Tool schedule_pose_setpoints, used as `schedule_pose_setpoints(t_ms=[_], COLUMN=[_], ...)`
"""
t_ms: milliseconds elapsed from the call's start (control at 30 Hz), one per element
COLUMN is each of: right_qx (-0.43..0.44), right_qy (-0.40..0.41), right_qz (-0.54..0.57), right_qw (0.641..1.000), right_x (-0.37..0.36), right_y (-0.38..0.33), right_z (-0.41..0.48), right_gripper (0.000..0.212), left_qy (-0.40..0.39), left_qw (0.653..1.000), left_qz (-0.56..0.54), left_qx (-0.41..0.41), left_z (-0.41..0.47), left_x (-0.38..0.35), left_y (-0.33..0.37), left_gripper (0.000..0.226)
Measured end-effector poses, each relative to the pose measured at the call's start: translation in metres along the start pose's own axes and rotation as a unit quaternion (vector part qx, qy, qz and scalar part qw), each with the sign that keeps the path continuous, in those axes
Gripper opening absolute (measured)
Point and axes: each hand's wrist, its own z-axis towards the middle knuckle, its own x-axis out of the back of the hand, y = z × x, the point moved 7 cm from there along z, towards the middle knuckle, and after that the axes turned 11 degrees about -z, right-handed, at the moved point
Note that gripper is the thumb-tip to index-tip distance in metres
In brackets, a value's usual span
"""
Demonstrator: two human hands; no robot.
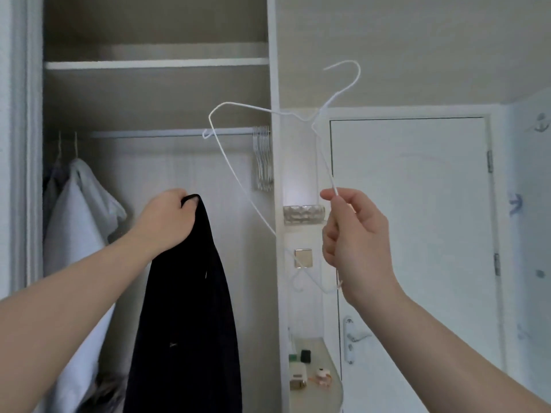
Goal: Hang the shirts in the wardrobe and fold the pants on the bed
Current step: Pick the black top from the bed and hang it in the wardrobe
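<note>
Two forearms raised before open wardrobe (155, 64), left hand (167, 219) fisted on top edge of black garment (187, 317), garment hanging vertically, right hand (354, 231) pinching one arm of white wire hanger (269, 110), hanger tilted, hook up-right.

Both bare forearms reach up and forward from the lower corners; the left hand (167, 219) is raised, knuckles toward the camera, fingers curled tight into a fist around gathered dark cloth; the right hand (354, 231) sits at about the same height, well apart from it, palm turned leftward, thumb and forefinger pinching a thin white wire, the other fingers loosely curled.
</note>
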Motion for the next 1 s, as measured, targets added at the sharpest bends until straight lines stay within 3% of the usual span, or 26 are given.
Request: schedule_pose_setpoints(t_ms=[167, 400, 500, 667, 733, 1000], right_qx=[-0.009, -0.213, -0.216, -0.205, -0.198, -0.208], right_qy=[0.023, 0.018, -0.001, -0.062, -0.088, -0.091], right_qz=[-0.022, -0.094, -0.071, -0.043, -0.049, -0.149], right_qw=[0.999, 0.972, 0.974, 0.976, 0.975, 0.963], right_x=[0.062, 0.135, 0.154, 0.165, 0.162, 0.168], right_y=[-0.001, 0.056, 0.063, 0.045, 0.037, 0.046], right_z=[-0.058, -0.083, -0.109, -0.179, -0.216, -0.305], right_gripper=[0.014, 0.027, 0.031, 0.027, 0.026, 0.028], left_qy=[-0.049, -0.154, -0.182, -0.205, -0.223, -0.333], left_qw=[0.999, 0.988, 0.983, 0.946, 0.934, 0.907], left_qz=[-0.003, 0.028, 0.004, -0.151, -0.143, -0.119], left_qx=[0.019, 0.008, 0.038, 0.201, 0.24, 0.227], left_z=[-0.059, -0.141, -0.171, -0.223, -0.244, -0.292], left_x=[-0.009, -0.035, -0.043, -0.062, -0.072, -0.097], left_y=[0.018, 0.035, 0.036, 0.026, 0.019, 0.034], left_gripper=[0.04, 0.046, 0.046, 0.038, 0.037, 0.031])
